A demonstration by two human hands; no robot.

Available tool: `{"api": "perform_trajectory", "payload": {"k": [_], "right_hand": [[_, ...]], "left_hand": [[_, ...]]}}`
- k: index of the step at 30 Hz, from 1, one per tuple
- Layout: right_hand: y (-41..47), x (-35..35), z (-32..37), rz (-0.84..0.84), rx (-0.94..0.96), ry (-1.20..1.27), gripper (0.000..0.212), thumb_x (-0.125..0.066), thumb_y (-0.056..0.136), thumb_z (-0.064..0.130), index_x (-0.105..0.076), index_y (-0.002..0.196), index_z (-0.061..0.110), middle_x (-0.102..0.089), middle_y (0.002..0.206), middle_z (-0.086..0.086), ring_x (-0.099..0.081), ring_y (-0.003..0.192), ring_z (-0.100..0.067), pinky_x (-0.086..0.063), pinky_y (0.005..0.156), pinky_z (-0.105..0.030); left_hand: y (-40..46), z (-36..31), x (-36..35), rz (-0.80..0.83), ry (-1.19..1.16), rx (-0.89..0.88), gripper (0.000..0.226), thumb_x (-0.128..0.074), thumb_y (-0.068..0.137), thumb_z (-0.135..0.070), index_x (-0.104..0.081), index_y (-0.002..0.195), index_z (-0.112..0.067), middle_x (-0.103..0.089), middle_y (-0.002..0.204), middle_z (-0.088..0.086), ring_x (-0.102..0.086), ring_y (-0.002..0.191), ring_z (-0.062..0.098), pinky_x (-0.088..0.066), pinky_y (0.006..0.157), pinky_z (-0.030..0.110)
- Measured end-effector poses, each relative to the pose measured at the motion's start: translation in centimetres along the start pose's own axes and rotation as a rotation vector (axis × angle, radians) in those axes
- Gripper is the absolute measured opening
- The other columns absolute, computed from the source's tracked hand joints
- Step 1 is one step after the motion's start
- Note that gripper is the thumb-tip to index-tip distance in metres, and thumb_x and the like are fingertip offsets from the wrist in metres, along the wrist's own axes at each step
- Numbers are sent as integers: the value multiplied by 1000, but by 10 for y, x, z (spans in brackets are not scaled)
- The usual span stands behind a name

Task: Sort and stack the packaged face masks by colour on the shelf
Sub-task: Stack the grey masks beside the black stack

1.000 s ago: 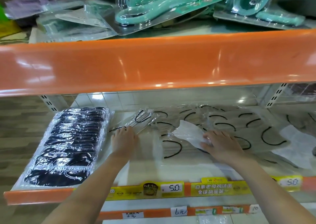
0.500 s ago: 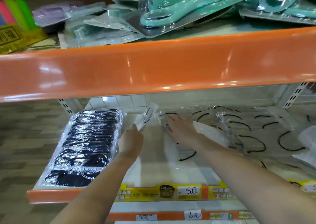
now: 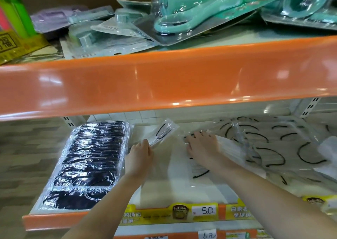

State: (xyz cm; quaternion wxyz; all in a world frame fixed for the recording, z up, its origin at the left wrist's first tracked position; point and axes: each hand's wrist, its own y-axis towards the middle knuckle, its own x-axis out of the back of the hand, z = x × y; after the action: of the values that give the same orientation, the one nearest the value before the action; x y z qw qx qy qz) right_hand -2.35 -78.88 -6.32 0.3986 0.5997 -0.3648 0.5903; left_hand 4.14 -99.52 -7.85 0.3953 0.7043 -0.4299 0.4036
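**Fingers on two white packs, black stack done at left**

Fingers (image 3: 145, 144) of the left hand (image 3: 139, 158) curl round the near end of a white mask pack (image 3: 162, 132), pinching it so that it tilts up off the shelf (image 3: 175, 189) with its black ear loops showing through the wrap. Fingers (image 3: 197, 135) of the right hand (image 3: 203, 147) lie straight and slightly spread, pressing flat on another white pack (image 3: 197, 169) that rests on the shelf floor; the fingertips reach the edge of the loose pile.

That pile (image 3: 277, 147) of white masks in clear wrap spreads over the right half of the shelf, the packs overlapping at odd angles. A black stack (image 3: 87, 164) stands at the left end, packs leaning in a neat row, just beside the left hand and apart from the lifted pack.

Yellow price tags (image 3: 204, 210) run along the orange front rail. On the upper shelf (image 3: 164, 78) lie teal goods (image 3: 200, 7) in blister packs.
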Motion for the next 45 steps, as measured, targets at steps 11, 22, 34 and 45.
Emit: {"api": "perform_trajectory", "payload": {"k": [11, 22, 34, 45], "right_hand": [[-10, 6, -18, 81, -171, -182, 37, -29, 98, 39, -52, 119, 19, -54, 123, -2, -43, 117, -22, -32, 91, -37], [10, -2, 30, 50, 229, 167, 44, -34, 101, 35, -46, 135, 9, -36, 145, -7, -34, 133, -25, -28, 109, -36], [18, -29, 57, 62, 131, 154, 63, -17, 98, 47, -28, 147, 9, -24, 155, -10, -19, 143, -26, -17, 116, -38], [19, 13, 16, 22, 153, 266, 32, -37, 100, 24, -51, 124, 8, -47, 130, -8, -44, 120, -25, -42, 95, -40]], "left_hand": [[12, -8, -7, 141, 100, -129, 17, -41, 97, -19, -54, 107, -15, -58, 113, 0, -51, 108, 22, -45, 77, 34], [22, -2, -15, 282, 213, -267, 41, -36, 99, -31, -39, 138, -19, -31, 149, 1, -21, 140, 23, -20, 113, 36], [39, 3, -11, 371, 177, -187, 44, -34, 101, -37, -34, 143, -23, -19, 157, -1, -16, 144, 22, -19, 114, 38], [34, -27, -23, 267, 193, -141, 43, -35, 95, -27, -40, 136, -16, -38, 146, 4, -25, 138, 25, -25, 110, 36]]}}
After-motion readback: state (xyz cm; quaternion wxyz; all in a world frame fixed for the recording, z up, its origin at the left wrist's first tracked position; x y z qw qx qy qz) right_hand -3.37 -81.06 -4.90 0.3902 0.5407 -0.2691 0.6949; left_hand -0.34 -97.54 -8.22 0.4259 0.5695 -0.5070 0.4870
